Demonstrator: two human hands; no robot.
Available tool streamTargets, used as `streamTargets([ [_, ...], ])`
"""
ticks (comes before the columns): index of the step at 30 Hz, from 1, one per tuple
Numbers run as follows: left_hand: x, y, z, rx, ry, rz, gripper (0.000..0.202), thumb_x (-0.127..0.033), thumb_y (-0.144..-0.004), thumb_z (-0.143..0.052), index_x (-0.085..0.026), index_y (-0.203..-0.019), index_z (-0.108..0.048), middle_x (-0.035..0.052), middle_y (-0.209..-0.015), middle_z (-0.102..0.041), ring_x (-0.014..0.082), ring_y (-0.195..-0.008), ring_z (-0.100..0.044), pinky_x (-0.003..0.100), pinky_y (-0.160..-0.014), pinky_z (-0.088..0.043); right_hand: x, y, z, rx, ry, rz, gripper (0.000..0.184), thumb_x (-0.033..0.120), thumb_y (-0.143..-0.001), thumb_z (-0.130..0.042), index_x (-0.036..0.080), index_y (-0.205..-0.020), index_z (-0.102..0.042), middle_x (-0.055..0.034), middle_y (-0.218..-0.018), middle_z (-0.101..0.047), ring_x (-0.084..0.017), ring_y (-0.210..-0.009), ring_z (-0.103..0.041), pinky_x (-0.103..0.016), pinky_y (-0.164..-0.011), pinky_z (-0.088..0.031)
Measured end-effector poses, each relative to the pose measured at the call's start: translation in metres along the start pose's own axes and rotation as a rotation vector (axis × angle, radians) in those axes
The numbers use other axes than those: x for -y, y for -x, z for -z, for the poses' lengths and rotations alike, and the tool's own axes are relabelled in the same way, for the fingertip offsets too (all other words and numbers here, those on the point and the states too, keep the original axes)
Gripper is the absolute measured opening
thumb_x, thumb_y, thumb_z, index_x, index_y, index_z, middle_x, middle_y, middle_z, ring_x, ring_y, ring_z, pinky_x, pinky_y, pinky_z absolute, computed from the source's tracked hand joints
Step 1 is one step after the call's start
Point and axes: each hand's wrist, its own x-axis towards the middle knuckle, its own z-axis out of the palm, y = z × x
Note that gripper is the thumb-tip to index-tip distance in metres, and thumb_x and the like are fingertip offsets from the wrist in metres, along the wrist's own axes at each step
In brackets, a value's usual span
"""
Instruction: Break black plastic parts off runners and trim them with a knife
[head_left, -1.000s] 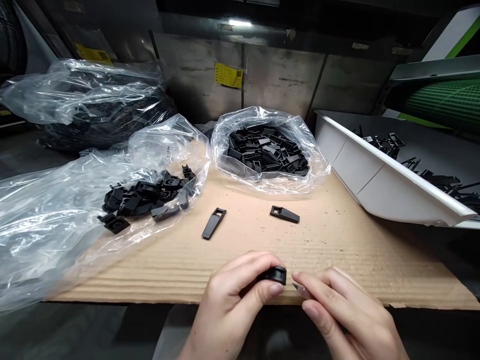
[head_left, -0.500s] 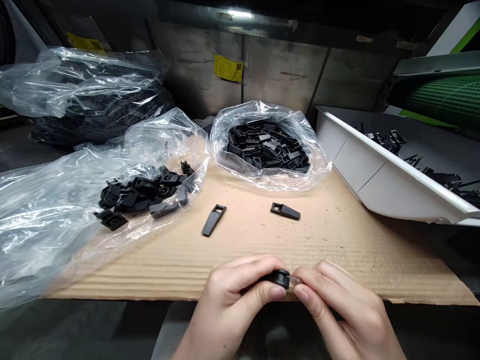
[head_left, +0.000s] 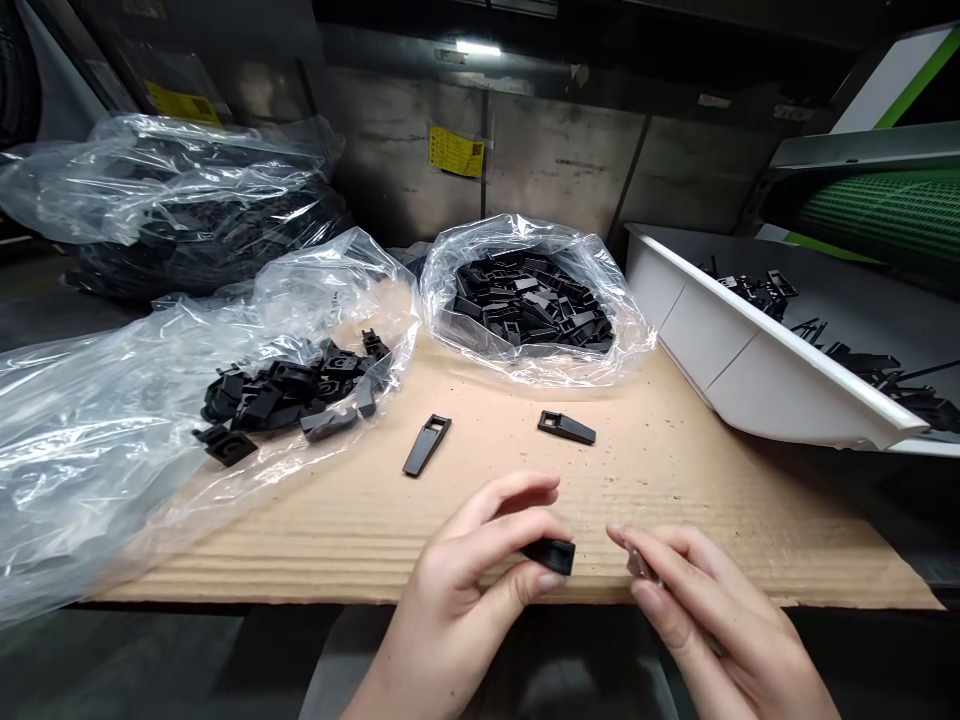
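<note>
Head view: left hand [head_left: 480,578] pinches a small black clip [head_left: 551,553] between thumb and fingers above the cardboard [head_left: 360,530] near edge. Right hand [head_left: 712,625], just beside, grips a thin metal piece [head_left: 643,567]. Clip looks light and stiff; best pinched by its sides.

Black plastic clips [head_left: 527,302], tan corrugated cardboard [head_left: 675,480], white tray [head_left: 750,385].

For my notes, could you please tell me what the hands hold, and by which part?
Left hand pinches a black plastic clip by one end, hollow end free; right hand pinches a small metal piece, mostly hidden.
</note>
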Motion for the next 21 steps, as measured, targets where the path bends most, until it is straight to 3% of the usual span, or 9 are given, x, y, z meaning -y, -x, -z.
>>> streamTargets([
  [4, 0.007, 0.004, -0.007, -0.058, -0.059, -0.112, 0.039, 0.002, -0.076, -0.049, -0.030, -0.095, -0.059, -0.0061, -0.098, -0.062, 0.0095, -0.091, -0.060, 0.011, -0.073, -0.049, -0.001, 0.007, -0.003, -0.069, -0.080, -0.061, 0.029, 0.010, -0.084, -0.047, 0.025, -0.107, -0.056, 0.0033, -0.071, -0.062, -0.007, -0.051, -0.056, -0.014, -0.049, -0.046],
  [7, 0.014, 0.007, -0.012, -0.124, -0.229, -0.278, 0.040, 0.007, -0.074, -0.047, -0.023, -0.098, -0.057, -0.0027, -0.097, -0.063, 0.0097, -0.093, -0.059, 0.013, -0.083, -0.046, 0.001, 0.006, -0.011, -0.105, -0.124, -0.131, 0.013, 0.016, -0.085, -0.047, 0.024, -0.085, -0.058, 0.0056, -0.057, -0.055, -0.007, -0.045, -0.051, -0.016, -0.046, -0.041],
  [12, 0.019, 0.007, -0.012, -0.105, -0.364, -0.546, 0.031, 0.009, -0.075, -0.048, -0.013, -0.096, -0.058, 0.0067, -0.098, -0.064, 0.0140, -0.099, -0.058, 0.020, -0.092, -0.043, 0.003, -0.003, -0.016, -0.041, -0.083, -0.122, 0.015, 0.021, -0.087, -0.043, 0.023, -0.077, -0.053, 0.0065, -0.056, -0.048, -0.006, -0.049, -0.048, -0.016, -0.049, -0.037],
  [21, 0.017, 0.003, -0.011, -0.110, -0.356, -0.586, 0.025, 0.006, -0.077, -0.051, -0.011, -0.094, -0.059, 0.0091, -0.095, -0.066, 0.0158, -0.095, -0.061, 0.023, -0.088, -0.047, 0.003, -0.008, -0.009, 0.107, -0.127, -0.175, 0.023, 0.021, -0.088, -0.040, 0.022, -0.066, -0.047, 0.0067, -0.055, -0.045, -0.006, -0.049, -0.046, -0.015, -0.050, -0.035],
])
